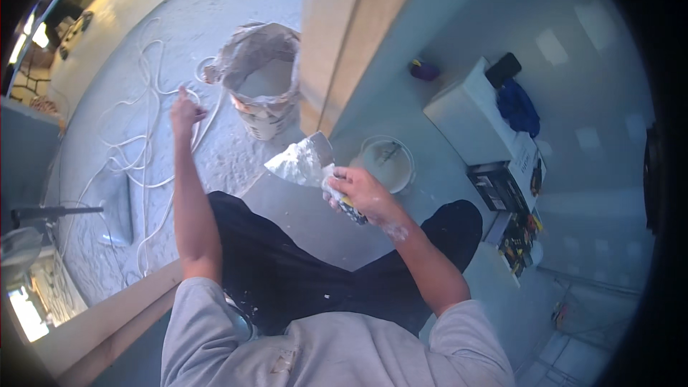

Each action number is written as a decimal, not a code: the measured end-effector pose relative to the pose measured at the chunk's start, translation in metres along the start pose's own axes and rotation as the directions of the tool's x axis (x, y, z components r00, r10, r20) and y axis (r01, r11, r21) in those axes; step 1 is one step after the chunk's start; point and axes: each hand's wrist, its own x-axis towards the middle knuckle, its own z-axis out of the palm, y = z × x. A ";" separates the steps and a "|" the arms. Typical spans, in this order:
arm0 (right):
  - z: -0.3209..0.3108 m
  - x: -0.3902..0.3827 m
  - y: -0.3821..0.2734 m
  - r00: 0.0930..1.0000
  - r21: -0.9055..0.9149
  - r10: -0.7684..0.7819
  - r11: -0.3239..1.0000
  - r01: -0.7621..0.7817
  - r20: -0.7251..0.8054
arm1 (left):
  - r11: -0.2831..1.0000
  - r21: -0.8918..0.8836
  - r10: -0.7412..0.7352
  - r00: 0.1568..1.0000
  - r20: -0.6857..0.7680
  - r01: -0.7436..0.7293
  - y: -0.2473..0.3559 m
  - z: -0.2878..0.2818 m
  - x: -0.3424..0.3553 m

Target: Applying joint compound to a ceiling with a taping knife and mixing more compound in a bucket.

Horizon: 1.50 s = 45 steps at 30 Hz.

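My right hand [362, 192] grips a wide putty knife by its handle, in front of my knees. White paste or powder clings thickly to the putty knife's blade [302, 160], which points to the left. Paste also smears my right wrist. Farther left, my left hand [188, 113] is raised with a finger stretched out, apparently holding nothing. Ahead of it stands a crumpled, open-topped bag or bucket [264, 116] with white powder inside. Just beyond my right hand is a round white bucket [406, 169] with pale mix in it; a tool-like thing inside is unclear.
A wooden stud [340, 25] rises between the dusty floor and the space at right. White cable [147, 125] lies looped at left. Along the patched wall [552, 50] sit a white box [459, 118], a blue cloth [517, 107] and a tray of tools [517, 244]. Timber [118, 315] crosses lower left.
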 end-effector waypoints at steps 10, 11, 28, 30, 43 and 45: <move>-0.204 -0.071 0.061 0.925 -0.116 -0.036 0.993 -0.009 -0.378 | 0.855 0.492 -0.377 0.456 0.806 -0.163 0.092 0.074 -0.179; -0.214 -0.072 0.064 0.881 -0.244 -0.087 0.969 -0.033 -0.466 | 0.833 0.497 -0.392 0.374 0.840 -0.243 0.093 0.089 -0.194; -0.336 -0.091 0.162 0.830 -0.885 -0.404 0.416 -0.208 -0.384 | 0.707 0.217 -0.356 -0.073 0.932 -0.673 0.023 0.355 -0.295; -0.357 -0.109 0.143 0.848 -0.896 -0.407 0.414 -0.160 -0.339 | 0.737 0.348 -0.380 0.072 0.922 -0.579 0.018 0.380 -0.315; -0.594 -0.168 0.155 0.901 -0.872 -0.345 0.316 0.375 0.263 | 0.552 0.629 -0.538 0.342 0.770 -0.548 -0.023 0.590 -0.391; -0.619 -0.170 0.148 0.896 -0.864 -0.303 0.288 0.412 0.326 | 0.484 0.672 -0.613 0.330 0.717 -0.561 -0.015 0.615 -0.393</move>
